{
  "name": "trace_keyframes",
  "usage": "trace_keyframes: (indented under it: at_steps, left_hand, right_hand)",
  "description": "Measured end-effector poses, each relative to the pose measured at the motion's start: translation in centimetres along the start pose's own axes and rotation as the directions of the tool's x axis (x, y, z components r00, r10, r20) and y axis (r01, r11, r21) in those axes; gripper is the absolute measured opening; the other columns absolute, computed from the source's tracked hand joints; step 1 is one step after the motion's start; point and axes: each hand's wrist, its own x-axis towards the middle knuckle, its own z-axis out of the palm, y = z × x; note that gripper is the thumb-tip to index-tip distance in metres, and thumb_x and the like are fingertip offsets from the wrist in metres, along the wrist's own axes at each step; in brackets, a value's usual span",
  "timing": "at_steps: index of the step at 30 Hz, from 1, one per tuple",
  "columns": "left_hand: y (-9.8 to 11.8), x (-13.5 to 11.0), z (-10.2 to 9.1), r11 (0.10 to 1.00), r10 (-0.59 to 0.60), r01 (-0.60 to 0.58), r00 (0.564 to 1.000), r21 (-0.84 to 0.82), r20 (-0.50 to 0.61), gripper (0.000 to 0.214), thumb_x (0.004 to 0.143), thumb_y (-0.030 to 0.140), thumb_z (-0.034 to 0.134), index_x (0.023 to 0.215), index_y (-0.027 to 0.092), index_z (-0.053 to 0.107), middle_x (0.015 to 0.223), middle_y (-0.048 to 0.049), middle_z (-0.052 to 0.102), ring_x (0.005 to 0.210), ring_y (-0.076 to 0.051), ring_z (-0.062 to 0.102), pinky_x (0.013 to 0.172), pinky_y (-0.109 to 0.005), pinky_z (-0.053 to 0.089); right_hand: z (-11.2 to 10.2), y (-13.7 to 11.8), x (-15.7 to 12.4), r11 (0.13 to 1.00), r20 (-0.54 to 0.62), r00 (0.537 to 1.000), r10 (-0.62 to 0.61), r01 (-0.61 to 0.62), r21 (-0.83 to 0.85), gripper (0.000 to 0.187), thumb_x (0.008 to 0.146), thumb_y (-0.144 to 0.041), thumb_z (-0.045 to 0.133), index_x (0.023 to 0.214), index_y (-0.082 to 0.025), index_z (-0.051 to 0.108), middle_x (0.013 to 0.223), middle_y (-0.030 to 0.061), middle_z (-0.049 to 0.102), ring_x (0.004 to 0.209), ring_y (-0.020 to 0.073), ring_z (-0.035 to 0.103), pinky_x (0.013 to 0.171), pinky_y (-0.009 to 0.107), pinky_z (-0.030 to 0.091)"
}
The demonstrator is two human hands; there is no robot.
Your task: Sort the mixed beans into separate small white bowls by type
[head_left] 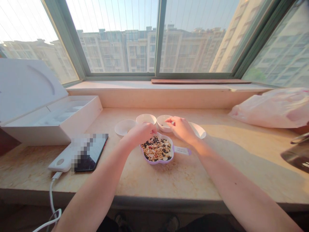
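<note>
- bare forearms reach in from the bottom edge, the left forearm (96, 187) and the right forearm (231, 177) both angled inward over the marbled countertop (241, 161).
- left hand (143, 132) hangs over the upper left edge of a purple dish (158, 162), its fingers curled inward; whether they pinch anything cannot be told.
- right hand (181, 127) is held at the right-hand middle bowl (162, 121), thumb and fingertips bent close together above it; whether something small is between them is too fine to tell.
- mixed beans (156, 149), dark, tan and reddish with paler pieces, fill the dish, which sits between the two arms; a labelled tab (182, 150) sticks out to its right.
- behind the dish, a far left bowl (121, 126) and a left-hand middle bowl (146, 118) stand in the same curved row of white ware; a white dish (199, 130) at the right end is partly covered by the right wrist.
- at left, a phone (93, 158) lies beside a white power bank (60, 161) with a cable (51, 190), near an open white box (82, 125).
- at right, a plastic bag (275, 111) rests by the window.
</note>
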Motion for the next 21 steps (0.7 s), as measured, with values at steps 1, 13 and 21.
trace_keyframes:
  at_steps: [1,13,21]
  left_hand:
    - [0.1,0.0,0.1,1.000,0.022,-0.022,1.000,-0.008,0.006,0.030,0.083,0.011,0.050,0.090,0.023,0.077,0.092,-0.0052,0.076,0.081,-0.019,0.066,0.075,-0.028,0.048]
    - [-0.3,0.6,2.1,0.994,0.076,-0.088,0.978,0.058,0.193,0.027,0.086,0.015,0.051,0.098,0.022,0.074,0.098,-0.0076,0.073,0.084,-0.020,0.062,0.075,-0.029,0.043]
    - [-0.4,0.6,2.4,0.996,0.070,-0.077,0.984,0.037,0.163,0.028,0.082,0.012,0.048,0.091,0.020,0.073,0.090,-0.0070,0.071,0.074,-0.018,0.056,0.066,-0.029,0.039]
  right_hand:
    - [0.0,0.1,0.0,1.000,0.011,1.000,0.005,-0.005,-0.006,0.023,0.093,-0.021,0.056,0.103,-0.019,0.076,0.106,0.0084,0.076,0.093,0.0222,0.068,0.087,0.036,0.051]
    - [0.3,0.7,-0.1,0.997,0.002,0.999,0.038,-0.038,-0.066,0.028,0.092,-0.017,0.056,0.112,-0.021,0.076,0.122,0.0084,0.071,0.099,0.0237,0.068,0.087,0.034,0.051]
    - [0.5,0.6,-0.2,0.999,-0.031,0.999,0.033,-0.034,-0.021,0.025,0.089,-0.017,0.060,0.108,-0.019,0.076,0.112,0.0075,0.073,0.088,0.0210,0.067,0.083,0.033,0.050]
